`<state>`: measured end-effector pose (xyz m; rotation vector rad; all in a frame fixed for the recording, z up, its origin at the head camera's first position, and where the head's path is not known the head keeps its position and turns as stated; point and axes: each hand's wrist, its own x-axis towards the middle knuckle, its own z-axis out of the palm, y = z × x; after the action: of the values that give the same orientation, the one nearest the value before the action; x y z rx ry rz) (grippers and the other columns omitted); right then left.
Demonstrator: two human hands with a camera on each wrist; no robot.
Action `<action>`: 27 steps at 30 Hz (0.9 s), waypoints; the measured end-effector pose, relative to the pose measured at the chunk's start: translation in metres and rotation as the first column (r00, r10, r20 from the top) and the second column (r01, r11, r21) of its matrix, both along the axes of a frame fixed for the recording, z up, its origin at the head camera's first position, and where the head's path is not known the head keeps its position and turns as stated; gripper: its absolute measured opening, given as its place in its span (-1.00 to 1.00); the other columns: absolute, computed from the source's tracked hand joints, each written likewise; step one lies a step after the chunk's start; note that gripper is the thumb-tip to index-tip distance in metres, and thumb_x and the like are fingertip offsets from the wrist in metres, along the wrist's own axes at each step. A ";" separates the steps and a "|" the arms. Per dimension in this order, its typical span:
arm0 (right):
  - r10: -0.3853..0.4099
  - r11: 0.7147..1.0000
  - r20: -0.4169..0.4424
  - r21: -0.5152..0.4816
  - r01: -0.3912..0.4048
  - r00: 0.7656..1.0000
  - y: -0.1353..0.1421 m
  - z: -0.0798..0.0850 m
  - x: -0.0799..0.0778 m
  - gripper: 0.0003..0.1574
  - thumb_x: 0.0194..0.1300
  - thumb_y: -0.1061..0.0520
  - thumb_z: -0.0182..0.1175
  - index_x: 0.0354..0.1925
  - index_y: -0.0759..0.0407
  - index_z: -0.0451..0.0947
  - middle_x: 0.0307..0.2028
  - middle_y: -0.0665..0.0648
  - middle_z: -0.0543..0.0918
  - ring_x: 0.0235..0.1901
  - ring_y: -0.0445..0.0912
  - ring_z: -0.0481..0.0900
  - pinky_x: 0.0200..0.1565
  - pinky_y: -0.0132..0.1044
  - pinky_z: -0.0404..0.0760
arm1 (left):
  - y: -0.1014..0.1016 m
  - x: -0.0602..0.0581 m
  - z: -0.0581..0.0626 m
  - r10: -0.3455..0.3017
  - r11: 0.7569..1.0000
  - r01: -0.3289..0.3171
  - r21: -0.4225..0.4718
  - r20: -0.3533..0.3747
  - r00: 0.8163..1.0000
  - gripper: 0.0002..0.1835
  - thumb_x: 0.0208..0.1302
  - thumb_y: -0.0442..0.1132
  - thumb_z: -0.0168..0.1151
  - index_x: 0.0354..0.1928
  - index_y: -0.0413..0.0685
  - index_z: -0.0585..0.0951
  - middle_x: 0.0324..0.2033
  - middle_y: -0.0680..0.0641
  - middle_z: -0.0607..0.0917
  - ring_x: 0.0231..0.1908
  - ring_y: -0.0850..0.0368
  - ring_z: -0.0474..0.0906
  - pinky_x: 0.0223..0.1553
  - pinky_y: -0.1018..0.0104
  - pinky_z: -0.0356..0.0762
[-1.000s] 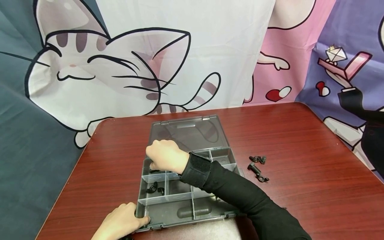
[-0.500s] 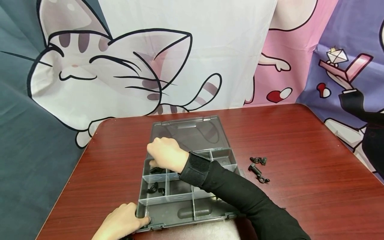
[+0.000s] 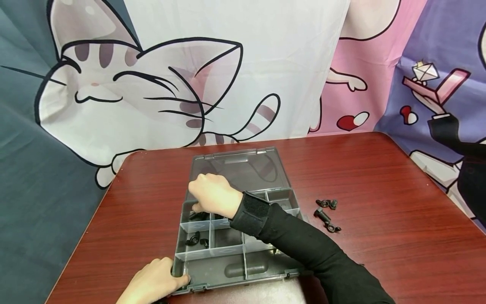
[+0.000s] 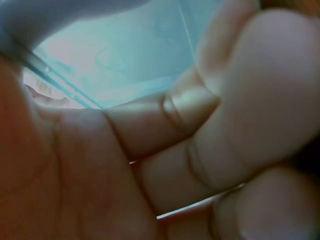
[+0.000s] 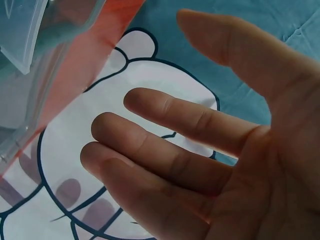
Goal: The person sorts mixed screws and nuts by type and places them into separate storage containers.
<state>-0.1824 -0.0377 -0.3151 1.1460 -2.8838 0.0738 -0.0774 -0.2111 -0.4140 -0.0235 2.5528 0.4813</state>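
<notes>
A clear grey compartment box (image 3: 212, 285) lies on the table with its lid (image 3: 243, 171) folded back. My left hand (image 3: 155, 278) grips the box's front left corner, thumb over the rim; in the left wrist view its curled fingers (image 4: 165, 175) lie close by the clear plastic. Over the back left compartment hovers my right hand (image 3: 213, 194). The right wrist view shows its fingers (image 5: 150, 145) loosely extended, apart from the thumb, holding nothing. Dark hardware pieces (image 3: 199, 216) lie in the compartment below it. Black wing nuts (image 3: 193, 239) sit in the compartment in front.
To the right of the box, a black bolt (image 3: 322, 215), wing nuts (image 3: 331, 228) and another small bolt (image 3: 333, 204) lie loose on the red-brown table (image 3: 379, 181). A cat-printed cloth (image 3: 152, 84) hangs behind the table.
My right hand has shifted slightly up and to the right, showing more of the dark pieces in the back left compartment. The left hand stays on the box corner.
</notes>
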 end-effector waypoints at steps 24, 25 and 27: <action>-0.105 0.994 0.040 -0.004 0.106 0.994 0.041 -0.004 -0.015 -0.69 0.00 -0.10 0.35 -0.49 0.07 0.51 -0.61 -0.01 0.42 -0.57 -0.11 0.48 -0.61 -0.27 0.45 | 0.002 0.005 0.002 -0.013 1.000 0.011 -0.022 -0.090 0.996 -0.59 -0.10 0.10 0.26 -0.63 -0.09 0.42 -0.67 -0.01 0.43 -0.63 0.08 0.34 -0.56 0.11 0.32; -0.113 0.994 0.042 -0.004 0.113 0.993 0.043 -0.005 -0.016 -0.68 -0.01 -0.10 0.35 -0.49 0.08 0.51 -0.61 -0.01 0.43 -0.56 -0.10 0.49 -0.60 -0.26 0.46 | 0.002 0.005 0.002 -0.015 1.000 0.013 -0.024 -0.089 0.996 -0.59 -0.10 0.10 0.26 -0.62 -0.10 0.43 -0.67 -0.01 0.43 -0.63 0.08 0.34 -0.56 0.10 0.32; -0.125 0.992 0.044 -0.005 0.125 0.991 0.046 -0.005 -0.018 -0.68 -0.02 -0.10 0.35 -0.49 0.08 0.51 -0.60 -0.01 0.45 -0.55 -0.09 0.51 -0.60 -0.24 0.47 | 0.002 0.005 0.001 -0.018 0.999 0.016 -0.029 -0.086 0.996 -0.59 -0.10 0.10 0.26 -0.62 -0.10 0.43 -0.67 -0.02 0.43 -0.63 0.08 0.34 -0.56 0.10 0.32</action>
<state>-0.1999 0.0088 -0.3202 0.9720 -2.9828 0.1076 -0.0728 -0.2087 -0.4127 0.0088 2.6417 0.4491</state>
